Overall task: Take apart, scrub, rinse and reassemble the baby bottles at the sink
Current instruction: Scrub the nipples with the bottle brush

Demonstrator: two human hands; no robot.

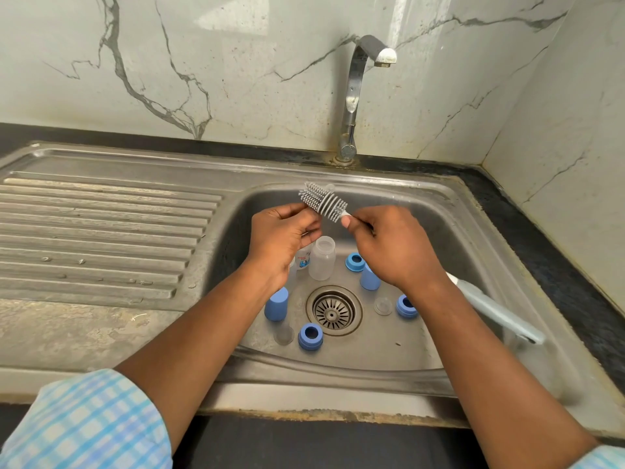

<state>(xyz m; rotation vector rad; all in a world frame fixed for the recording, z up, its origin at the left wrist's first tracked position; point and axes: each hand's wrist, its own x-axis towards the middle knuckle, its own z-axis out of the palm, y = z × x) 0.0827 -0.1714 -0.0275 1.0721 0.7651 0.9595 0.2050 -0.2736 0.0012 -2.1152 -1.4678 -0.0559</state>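
Brush [323, 201] held up over the sink [449, 211], both hands on it. Right hand [395, 248] is closed round the stem just below the grey bristle head, with the long pale handle [500, 313] running back under the wrist and out past the forearm. Left hand [280, 238] has its fingers [309, 228] curled in, thumb and fingertips nipping the outer end of the bristles.

Step, as I read it: teardown done, scrubbing about to start. The hands look to be readying the brush. Tap [358, 96] shows no water running.

Parts lie loose in the basin, all below the fingers:
- clear bottle [322, 257] upright, mouth open, directly beneath the gap between the two hands
- second bottle with a printed label [303, 260], mostly hidden behind the left palm
- blue caps [276, 304], one under the left wrist and one under the right hand
- three blue rings [310, 336] and two clear teats [383, 305] around the drain [333, 311], nearer me than the fingers

Next move likely calls for the left hand to let go of the bristles and pick up the clear bottle, so the right can feed the brush head down its neck. Water and soap are probably wanted first.
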